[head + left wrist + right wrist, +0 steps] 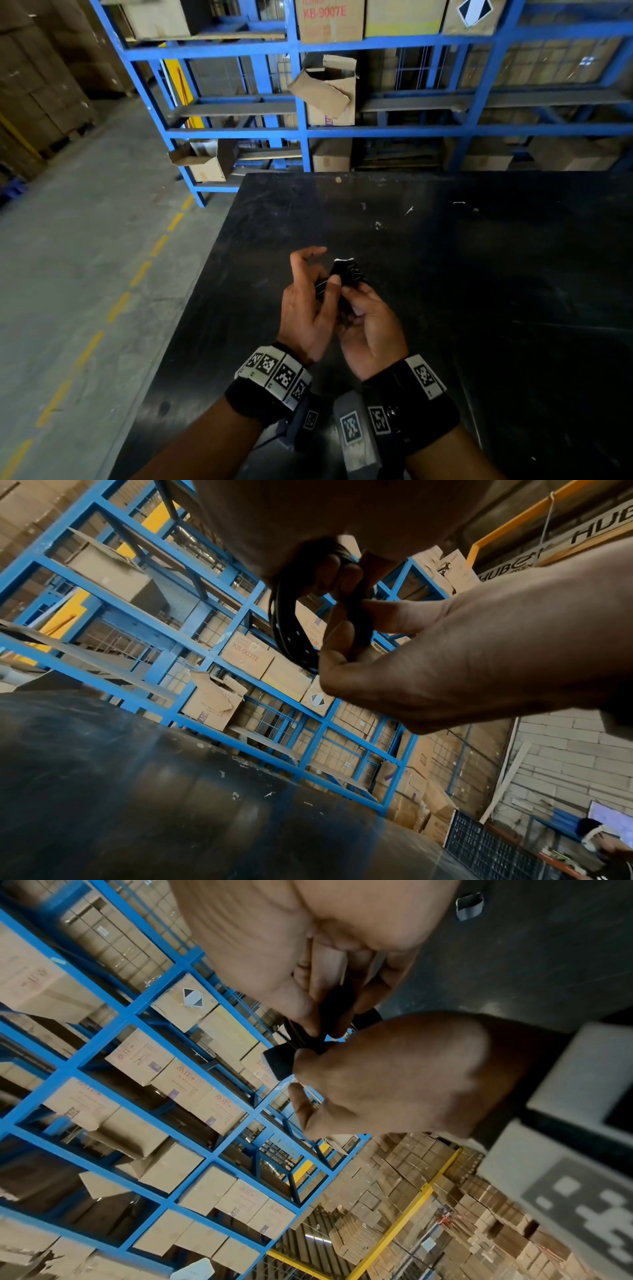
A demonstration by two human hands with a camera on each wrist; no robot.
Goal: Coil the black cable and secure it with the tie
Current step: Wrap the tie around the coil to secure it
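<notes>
blue racks (301,130), boxes behind black table (479,274).

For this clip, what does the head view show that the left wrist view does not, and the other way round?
Only the head view shows both wrist bands with printed markers and the grey floor with yellow dashes. Only the left wrist view shows the black cable as open loops hanging below the hands, and a dark crate. Both show the left hand and right hand holding the cable over the black table, with blue shelving behind.
</notes>
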